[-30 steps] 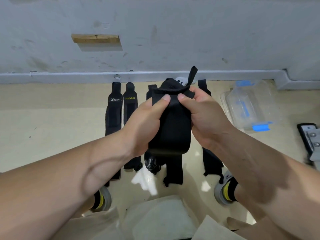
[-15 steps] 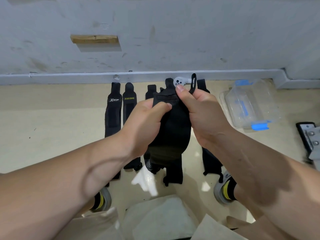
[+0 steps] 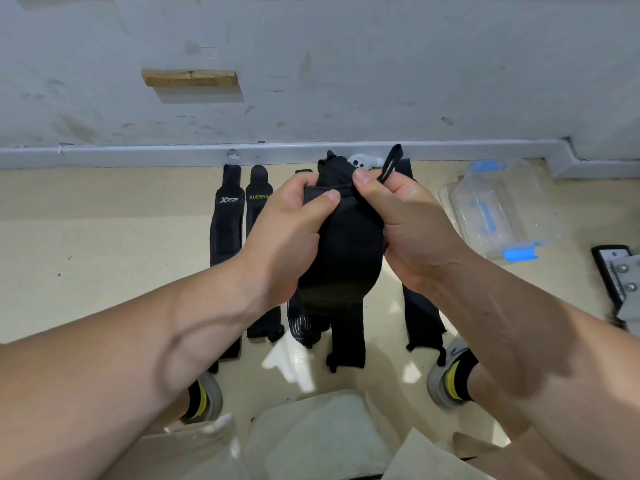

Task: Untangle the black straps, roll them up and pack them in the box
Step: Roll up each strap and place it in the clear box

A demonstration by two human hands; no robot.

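Note:
I hold a wide black strap (image 3: 341,258) in the air at the centre of the view, its lower part hanging in a curve. My left hand (image 3: 287,233) pinches its top edge from the left and my right hand (image 3: 405,223) pinches it from the right, thumbs nearly touching. A thin black loop (image 3: 391,162) sticks up above my right hand. Several more black straps lie flat on the floor, among them one marked XTEP (image 3: 227,233) and one marked XUEYING (image 3: 258,202). The clear plastic box (image 3: 502,209) with blue clips stands open at the right.
A grey wall with a skirting ledge (image 3: 138,152) runs across the back. A small white object (image 3: 360,162) lies by the ledge. A black and metal part (image 3: 620,282) sits at the far right edge. My shoes (image 3: 446,379) and knees are at the bottom.
Both hands have bunched the strap's top together and lifted it slightly. The hanging part has shortened and its bottom now curves instead of hanging flat.

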